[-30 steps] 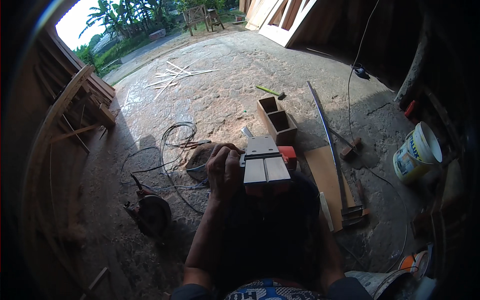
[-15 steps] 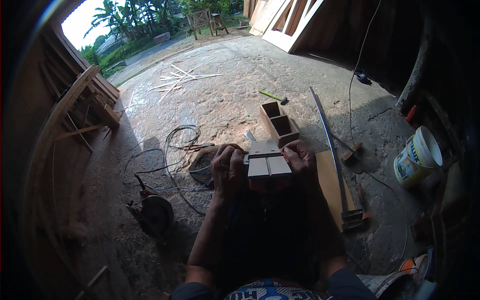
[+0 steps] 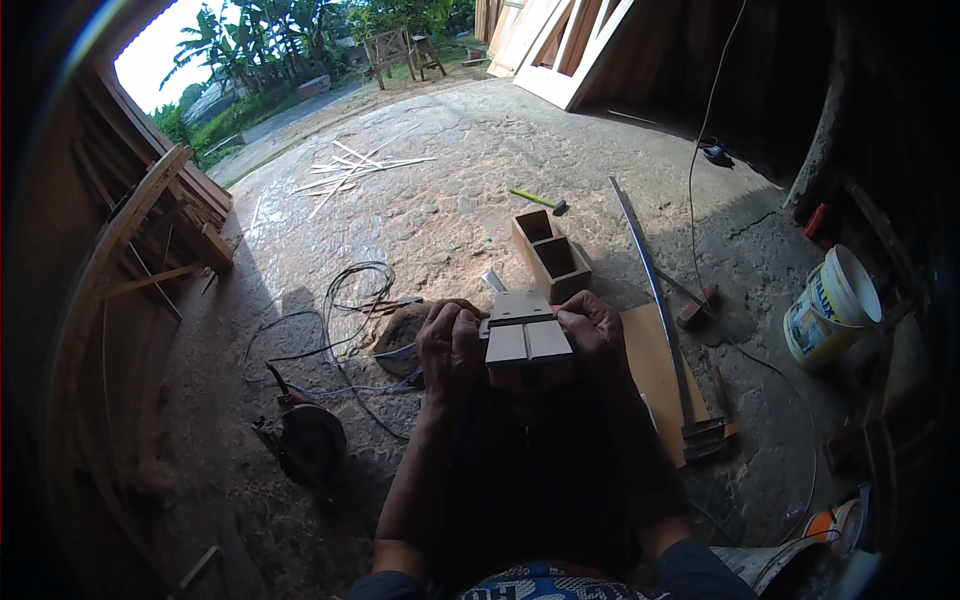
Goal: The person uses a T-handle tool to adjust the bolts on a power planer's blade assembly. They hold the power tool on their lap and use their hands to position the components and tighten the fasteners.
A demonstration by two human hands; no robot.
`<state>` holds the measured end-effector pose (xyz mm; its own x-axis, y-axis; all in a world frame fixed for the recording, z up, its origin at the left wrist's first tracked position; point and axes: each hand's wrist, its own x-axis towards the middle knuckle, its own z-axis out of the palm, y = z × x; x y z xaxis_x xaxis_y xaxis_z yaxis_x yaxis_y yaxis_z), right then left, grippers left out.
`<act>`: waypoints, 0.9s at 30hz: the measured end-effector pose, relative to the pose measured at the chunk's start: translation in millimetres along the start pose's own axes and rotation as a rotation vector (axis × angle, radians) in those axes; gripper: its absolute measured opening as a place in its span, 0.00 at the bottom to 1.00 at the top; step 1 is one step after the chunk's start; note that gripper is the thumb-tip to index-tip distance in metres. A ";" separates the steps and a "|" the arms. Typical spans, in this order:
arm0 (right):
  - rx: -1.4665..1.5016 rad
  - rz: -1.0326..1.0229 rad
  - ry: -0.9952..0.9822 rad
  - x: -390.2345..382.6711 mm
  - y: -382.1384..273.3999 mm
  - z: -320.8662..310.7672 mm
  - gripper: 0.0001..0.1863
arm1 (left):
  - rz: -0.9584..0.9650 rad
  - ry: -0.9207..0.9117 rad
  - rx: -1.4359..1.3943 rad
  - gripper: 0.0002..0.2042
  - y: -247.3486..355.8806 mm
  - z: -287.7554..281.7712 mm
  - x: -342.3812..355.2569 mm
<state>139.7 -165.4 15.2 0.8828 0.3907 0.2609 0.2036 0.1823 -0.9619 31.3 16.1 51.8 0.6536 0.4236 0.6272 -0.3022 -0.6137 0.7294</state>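
Note:
An electric planer point(image 3: 528, 342) lies sole up in front of my body, its flat pale sole showing a lengthwise groove and a dark slot across it. My left hand point(image 3: 449, 345) is closed at the planer's left side, fingers curled near the slot. On the opposite side my right hand point(image 3: 592, 328) grips with thumb and fingers pinched close to the slot's end. Whether either hand has something small in it is hidden. The planer's body underneath is in deep shadow.
Beyond the planer stands a two-compartment wooden box point(image 3: 552, 258), with a green-handled hammer point(image 3: 540, 201) behind it. A circular saw point(image 3: 305, 440) and coiled cable point(image 3: 355, 290) lie left. To the right are a long metal bar clamp point(image 3: 655, 290), a board point(image 3: 655, 375) and a white bucket point(image 3: 830, 315).
The whole view has shifted slightly, with the floor objects a little further left. Both hands keep nearly the same place against the planer.

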 end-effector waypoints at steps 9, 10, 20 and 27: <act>-0.611 0.057 -0.763 42.1 -62.9 -8.8 0.46 | 0.016 -0.004 -0.016 0.12 -0.8 2.6 2.4; -0.590 0.042 -0.834 39.2 -75.2 -3.2 0.46 | 0.015 -0.007 -0.002 0.12 -1.5 1.6 1.3; 0.112 -0.158 -0.117 -13.7 -93.1 -14.3 0.17 | -0.011 -0.036 -0.088 0.12 -3.2 9.5 -0.1; -0.019 -0.023 0.077 -7.5 -1.0 1.0 0.06 | -0.041 0.005 -0.070 0.12 -7.6 7.0 -2.1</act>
<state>132.5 -167.6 14.3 0.9077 0.3158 0.2762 0.2313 0.1725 -0.9575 37.1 15.1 43.0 0.6629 0.4512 0.5976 -0.3229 -0.5478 0.7718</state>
